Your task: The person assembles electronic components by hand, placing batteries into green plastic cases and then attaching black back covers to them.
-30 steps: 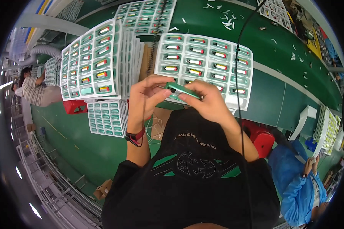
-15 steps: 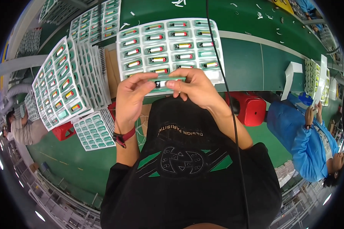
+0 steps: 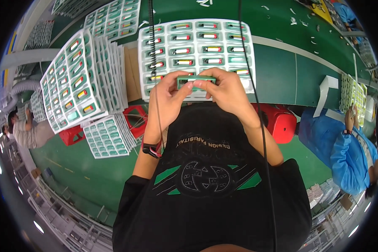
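**Both hands pinch the small green piece over the tray**

Since the earlier frame your view has swung slightly, so the white tray now sits dead ahead of you, and your hands have kept their grip on the small green piece point(image 3: 196, 80) throughout. Your left hand point(image 3: 169, 101) pinches its left end between thumb and fingertips; your right hand point(image 3: 226, 93) pinches its right end the same way. You hold the piece level, between the two hands, just above the near edge of the white compartment tray point(image 3: 197, 46), whose pockets hold small coloured parts.

That tray lies flat on the green table point(image 3: 281, 63). To your left a stack of similar trays point(image 3: 77, 84) leans tilted, with another flat tray point(image 3: 109, 136) nearer you below it and one more at the far left point(image 3: 113, 17). A red stool point(image 3: 281, 122) stands just right of your right forearm. Further right a person in a blue coat point(image 3: 344, 151) works at more trays. At the left edge another person point(image 3: 29, 132) sits bent over. Two dark cables hang down across your view.
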{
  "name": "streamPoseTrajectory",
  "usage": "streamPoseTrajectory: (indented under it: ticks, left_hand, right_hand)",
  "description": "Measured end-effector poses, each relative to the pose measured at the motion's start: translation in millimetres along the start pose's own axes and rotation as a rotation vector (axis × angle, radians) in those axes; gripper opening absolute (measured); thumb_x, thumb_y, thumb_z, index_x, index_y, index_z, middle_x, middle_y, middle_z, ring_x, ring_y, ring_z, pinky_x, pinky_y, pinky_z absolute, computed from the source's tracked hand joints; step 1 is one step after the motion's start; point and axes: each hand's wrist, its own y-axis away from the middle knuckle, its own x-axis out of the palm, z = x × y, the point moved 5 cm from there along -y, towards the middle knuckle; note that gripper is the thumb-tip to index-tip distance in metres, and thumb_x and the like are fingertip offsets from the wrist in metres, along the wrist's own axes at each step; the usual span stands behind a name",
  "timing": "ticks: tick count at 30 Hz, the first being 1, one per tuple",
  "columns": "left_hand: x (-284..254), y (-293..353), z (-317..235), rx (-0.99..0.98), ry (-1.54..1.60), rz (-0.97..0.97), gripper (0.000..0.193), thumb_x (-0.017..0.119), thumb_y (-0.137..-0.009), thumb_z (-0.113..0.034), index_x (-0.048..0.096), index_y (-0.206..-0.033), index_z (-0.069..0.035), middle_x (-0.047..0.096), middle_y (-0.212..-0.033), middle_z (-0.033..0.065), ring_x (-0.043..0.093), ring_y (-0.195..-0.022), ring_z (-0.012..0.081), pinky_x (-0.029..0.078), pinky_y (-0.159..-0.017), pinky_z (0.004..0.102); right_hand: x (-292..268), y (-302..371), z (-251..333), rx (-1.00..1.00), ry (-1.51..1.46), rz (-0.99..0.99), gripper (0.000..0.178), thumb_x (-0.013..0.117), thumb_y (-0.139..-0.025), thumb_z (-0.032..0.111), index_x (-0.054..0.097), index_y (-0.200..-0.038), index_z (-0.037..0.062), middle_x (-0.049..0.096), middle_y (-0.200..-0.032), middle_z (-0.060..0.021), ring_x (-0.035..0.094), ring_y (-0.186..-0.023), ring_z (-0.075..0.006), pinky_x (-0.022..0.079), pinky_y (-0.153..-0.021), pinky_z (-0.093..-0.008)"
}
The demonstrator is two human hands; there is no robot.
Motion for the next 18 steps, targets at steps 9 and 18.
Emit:
streamPoseTrajectory:
  ticks: [9,18]
  left_hand:
    - [21,10,81,-0.168,-0.117,0.14,0.02,0.063,-0.084,-0.008,0.064,-0.1,0.004,0.058,-0.061,0.0041,0.054,-0.053,0.0092,0.04,-0.048,0.0232]
    - [32,16,91,-0.229,-0.117,0.186,0.017,0.062,-0.084,-0.002,0.063,-0.1,0.005,0.06,-0.068,0.0045,0.055,-0.056,0.0088,0.043,-0.052,0.0217]
  right_hand:
    - [19,14,-92,0.004,0.347,0.226,0.027,0.063,-0.082,0.026,0.066,-0.093,0.0027,0.062,-0.077,-0.0209,0.061,-0.076,-0.0371,0.047,-0.069,-0.0425]
    - [24,35,-106,0.177,0.313,0.022,0.036,0.069,-0.077,0.032,0.066,-0.086,-0.0023,0.063,-0.079,-0.0223,0.061,-0.077,-0.0382,0.047,-0.07,-0.0413]
